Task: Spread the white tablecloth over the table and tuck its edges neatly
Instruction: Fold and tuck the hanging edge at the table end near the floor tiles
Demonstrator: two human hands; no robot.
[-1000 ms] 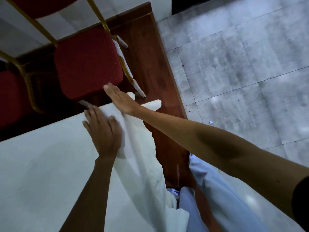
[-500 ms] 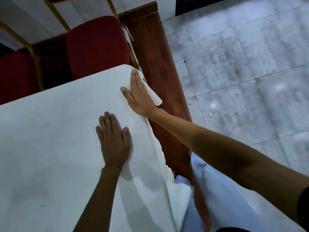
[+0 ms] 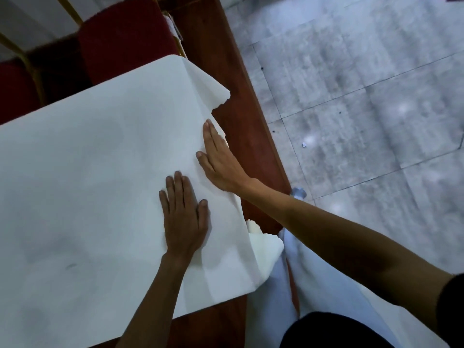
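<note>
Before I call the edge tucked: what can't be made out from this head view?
- Head view: tablecloth far-left side, cut off by the frame's left edge.
- Head view: cloth beneath the left hand and right hand, covered by the flat palms.
- Head view: whether the hanging right edge is tucked under, hidden by the cloth itself.

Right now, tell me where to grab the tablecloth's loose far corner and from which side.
Pinch the far corner flap at its ragged free edge, coming from the right, the floor side. It juts out sideways and hangs unsupported, so fingers can probably get under it. The right hand, flat on that same edge, looks nearest.
</note>
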